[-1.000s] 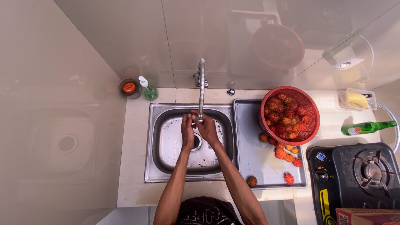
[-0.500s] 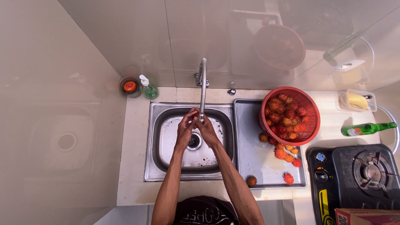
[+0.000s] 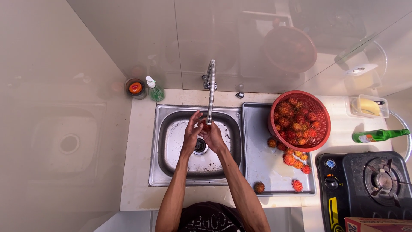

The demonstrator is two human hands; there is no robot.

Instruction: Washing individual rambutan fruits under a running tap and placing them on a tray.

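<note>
near the middle of the frame, both hands meet over the stainless steel sink basin (image 3: 171, 146), just under the tip of the long flexible metal faucet (image 3: 210, 92). the left hand (image 3: 191, 136) and the right hand (image 3: 213, 136) are pressed together around a small red spiky fruit (image 3: 205, 126), which shows only as a red patch between the fingers; both grips look closed on it, the left fingers partly spread above. whether water is running cannot be told from this view. to the right of the basin, on the steel draining board (image 3: 257, 159), loose spiky red and orange fruits (image 3: 296, 161) lie scattered, and a round red plastic basket (image 3: 319, 111) full of the same fruit stands at its upper end. a green soap pump bottle (image 3: 154, 90) stands on the pale tabletop (image 3: 137, 141) at upper left, a black gas stove (image 3: 369, 180) at lower right, a green glass bottle (image 3: 377, 135) lying above it. to rinse well, it seems best to keep the fruit directly beneath the spout and low in the basin, roll it gently between the palms so the soft spines are not crushed, and hold it over the drain side so a slip lands inside the sink.
</note>
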